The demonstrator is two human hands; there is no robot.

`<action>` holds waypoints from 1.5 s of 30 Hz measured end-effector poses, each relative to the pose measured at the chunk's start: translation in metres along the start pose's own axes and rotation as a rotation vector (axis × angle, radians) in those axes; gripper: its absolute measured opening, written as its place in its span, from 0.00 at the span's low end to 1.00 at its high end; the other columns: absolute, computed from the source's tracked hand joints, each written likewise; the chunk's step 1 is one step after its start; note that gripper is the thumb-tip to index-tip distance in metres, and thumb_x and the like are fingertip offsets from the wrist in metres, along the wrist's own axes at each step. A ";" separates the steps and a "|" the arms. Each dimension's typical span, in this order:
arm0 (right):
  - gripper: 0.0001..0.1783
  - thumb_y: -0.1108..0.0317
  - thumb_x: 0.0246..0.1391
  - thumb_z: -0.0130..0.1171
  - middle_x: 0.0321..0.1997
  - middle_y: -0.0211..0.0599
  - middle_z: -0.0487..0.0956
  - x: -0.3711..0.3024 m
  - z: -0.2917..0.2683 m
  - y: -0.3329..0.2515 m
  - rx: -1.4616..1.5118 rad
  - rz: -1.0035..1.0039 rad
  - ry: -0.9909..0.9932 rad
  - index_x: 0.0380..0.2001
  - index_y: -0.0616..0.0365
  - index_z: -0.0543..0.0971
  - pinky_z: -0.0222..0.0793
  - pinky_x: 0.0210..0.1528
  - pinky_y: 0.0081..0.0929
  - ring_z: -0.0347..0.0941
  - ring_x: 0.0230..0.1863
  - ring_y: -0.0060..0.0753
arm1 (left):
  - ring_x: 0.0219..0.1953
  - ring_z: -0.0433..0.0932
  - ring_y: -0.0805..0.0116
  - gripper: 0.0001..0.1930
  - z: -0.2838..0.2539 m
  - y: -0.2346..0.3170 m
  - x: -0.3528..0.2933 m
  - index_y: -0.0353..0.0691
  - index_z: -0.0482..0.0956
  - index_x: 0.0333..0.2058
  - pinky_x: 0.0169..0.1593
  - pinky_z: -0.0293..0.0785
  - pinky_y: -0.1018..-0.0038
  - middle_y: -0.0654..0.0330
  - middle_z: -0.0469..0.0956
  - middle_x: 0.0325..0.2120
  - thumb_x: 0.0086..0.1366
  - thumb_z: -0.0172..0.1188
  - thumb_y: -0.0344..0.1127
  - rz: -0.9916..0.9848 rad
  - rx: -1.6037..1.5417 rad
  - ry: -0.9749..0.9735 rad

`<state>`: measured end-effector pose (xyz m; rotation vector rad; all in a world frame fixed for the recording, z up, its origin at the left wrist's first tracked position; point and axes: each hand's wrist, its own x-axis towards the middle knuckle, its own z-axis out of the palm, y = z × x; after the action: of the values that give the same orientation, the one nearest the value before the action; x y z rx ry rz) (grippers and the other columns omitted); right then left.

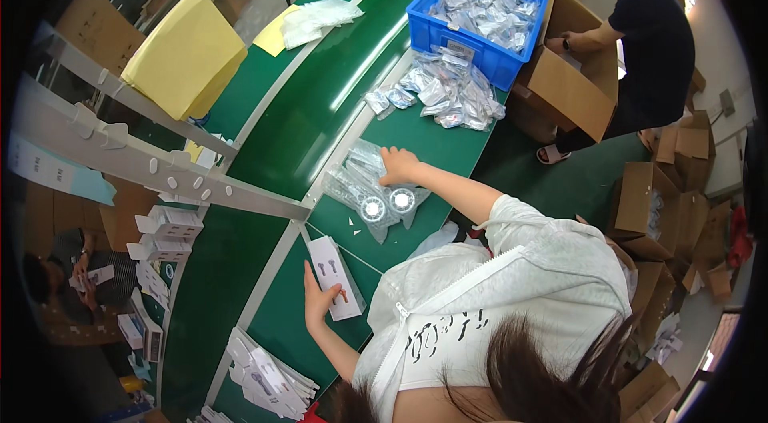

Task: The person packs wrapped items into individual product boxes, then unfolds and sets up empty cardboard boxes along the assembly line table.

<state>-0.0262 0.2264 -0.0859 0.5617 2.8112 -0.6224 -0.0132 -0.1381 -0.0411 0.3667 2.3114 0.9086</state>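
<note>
The left hand point(322, 303) is at a long white box point(342, 267) with small pictures on it. Its grip is closed on the box, with the thumb on the front and the fingers along the side. The box is on the green surface point(400, 132), close to the person's body.

The right hand point(400, 167) is farther up. Its fingers touch the top end of two clear bags point(358, 187). I cannot tell if that grip is squeezed on them or just resting. Each bag has a thing with a round white end inside.

Past the bags is a heap of small bags point(456, 95), next to a blue bin point(478, 57) full of more. Flat white boxes point(268, 379) lie in a pile below the left hand. At the upper right, a person in a dark shirt point(658, 27) reaches into a big brown box point(566, 91).
</note>
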 end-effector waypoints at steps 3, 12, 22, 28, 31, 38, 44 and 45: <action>0.37 0.50 0.32 0.62 0.40 0.49 0.70 -0.001 0.000 0.000 -0.006 0.001 0.005 0.43 0.61 0.64 0.67 0.41 0.40 0.69 0.39 0.51 | 0.61 0.46 0.46 0.42 0.011 0.014 0.010 0.39 0.43 0.60 0.58 0.53 0.63 0.40 0.39 0.60 0.50 0.59 0.36 0.067 0.205 0.113; 0.35 0.51 0.32 0.62 0.39 0.48 0.70 0.000 -0.002 0.001 -0.004 -0.006 -0.001 0.41 0.61 0.63 0.67 0.41 0.40 0.69 0.39 0.51 | 0.55 0.54 0.41 0.46 0.057 0.076 0.033 0.45 0.43 0.60 0.52 0.59 0.54 0.41 0.42 0.58 0.46 0.61 0.39 -0.223 0.466 0.241; 0.38 0.50 0.30 0.60 0.39 0.51 0.70 0.002 0.001 0.007 -0.033 -0.019 -0.007 0.44 0.62 0.63 0.69 0.38 0.40 0.70 0.37 0.53 | 0.43 0.64 0.44 0.44 0.031 0.056 0.015 0.54 0.44 0.60 0.47 0.64 0.57 0.43 0.52 0.51 0.44 0.55 0.28 -0.238 0.287 0.289; 0.37 0.52 0.33 0.59 0.47 0.55 0.66 -0.004 -0.003 -0.006 -0.129 -0.063 -0.061 0.46 0.63 0.63 0.65 0.45 0.41 0.64 0.47 0.55 | 0.46 0.64 0.44 0.44 0.017 0.058 -0.023 0.52 0.48 0.59 0.49 0.64 0.61 0.44 0.52 0.51 0.42 0.59 0.27 -0.010 0.115 0.302; 0.35 0.55 0.35 0.59 0.53 0.57 0.62 -0.013 -0.001 -0.009 -0.401 -0.156 0.151 0.47 0.63 0.63 0.61 0.50 0.43 0.57 0.55 0.57 | 0.48 0.63 0.46 0.42 0.011 0.073 -0.039 0.50 0.54 0.56 0.51 0.62 0.64 0.46 0.54 0.51 0.40 0.62 0.28 0.081 0.054 0.289; 0.31 0.61 0.45 0.55 0.57 0.44 0.60 -0.061 -0.031 -0.109 0.659 -0.809 -0.020 0.53 0.58 0.61 0.50 0.59 0.34 0.54 0.58 0.43 | 0.52 0.60 0.47 0.33 0.006 0.091 -0.044 0.45 0.59 0.48 0.53 0.59 0.66 0.49 0.54 0.52 0.41 0.65 0.31 0.229 -0.064 0.430; 0.37 0.59 0.50 0.51 0.62 0.47 0.53 -0.084 -0.013 -0.147 0.997 -0.687 -0.414 0.60 0.58 0.49 0.52 0.58 0.34 0.53 0.61 0.45 | 0.53 0.59 0.50 0.25 0.012 0.088 -0.034 0.41 0.62 0.39 0.53 0.58 0.64 0.50 0.56 0.52 0.43 0.64 0.31 0.312 -0.103 0.585; 0.37 0.58 0.50 0.51 0.61 0.49 0.56 -0.084 -0.011 -0.147 0.924 -0.618 -0.370 0.60 0.58 0.50 0.54 0.57 0.34 0.56 0.59 0.46 | 0.53 0.59 0.50 0.24 0.016 0.081 -0.033 0.41 0.62 0.38 0.52 0.60 0.65 0.51 0.55 0.52 0.44 0.65 0.32 0.339 -0.043 0.577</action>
<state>-0.0112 0.0810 0.0011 -0.3262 2.1752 -1.9271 0.0246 -0.0866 0.0203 0.5458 2.7935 1.3720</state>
